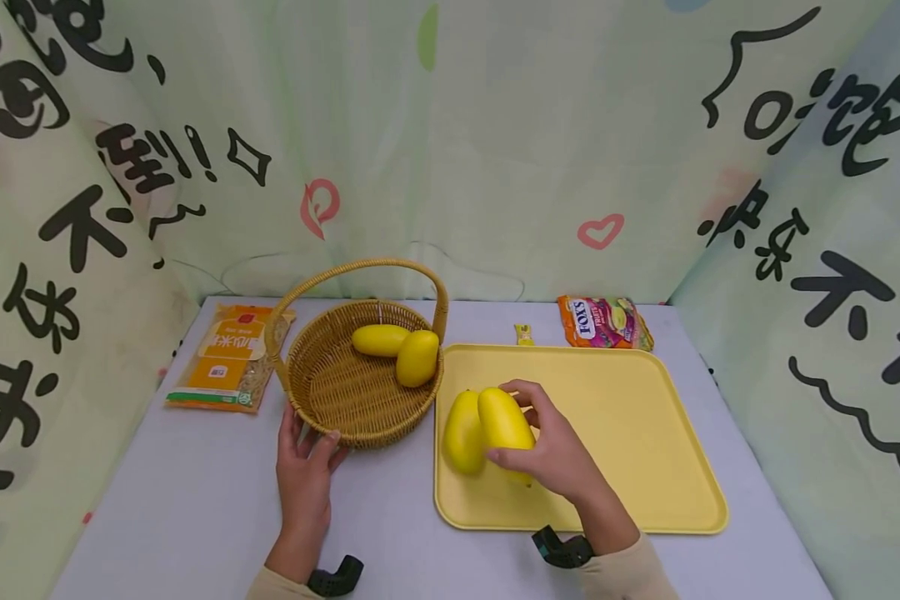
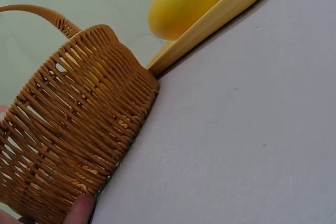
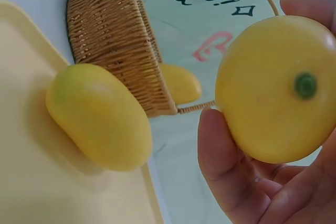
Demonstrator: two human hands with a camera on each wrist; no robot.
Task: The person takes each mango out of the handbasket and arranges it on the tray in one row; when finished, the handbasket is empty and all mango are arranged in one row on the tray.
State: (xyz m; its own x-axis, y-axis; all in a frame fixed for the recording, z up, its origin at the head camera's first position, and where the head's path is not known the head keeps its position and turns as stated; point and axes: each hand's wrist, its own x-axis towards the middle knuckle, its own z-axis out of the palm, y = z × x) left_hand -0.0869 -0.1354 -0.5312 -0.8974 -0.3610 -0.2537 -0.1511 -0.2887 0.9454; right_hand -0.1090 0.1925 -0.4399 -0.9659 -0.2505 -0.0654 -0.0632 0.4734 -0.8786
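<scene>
In the head view my right hand [image 1: 551, 450] grips a yellow mango [image 1: 506, 423] above the yellow tray [image 1: 607, 433]; the right wrist view shows its green stem end [image 3: 305, 85]. Beside it, a second mango [image 1: 463, 433] lies on the tray's left part. My left hand [image 1: 304, 479] touches the near outer wall of a brown wicker basket [image 1: 367, 408], thumb and fingers spread against it. Inside the basket are two more mangoes, one lying crosswise [image 1: 378, 340] and one nearer the right rim [image 1: 417, 360]. The left wrist view shows only fingertips at the basket's base.
An orange-labelled grain packet [image 1: 225, 358] lies left of the basket. Behind the tray are a colourful Fox's candy bag [image 1: 606, 323] and a small yellow wrapped sweet [image 1: 523, 334]. The basket's tall handle [image 1: 360, 265] arches over it. Printed curtains enclose the white table [image 1: 172, 500].
</scene>
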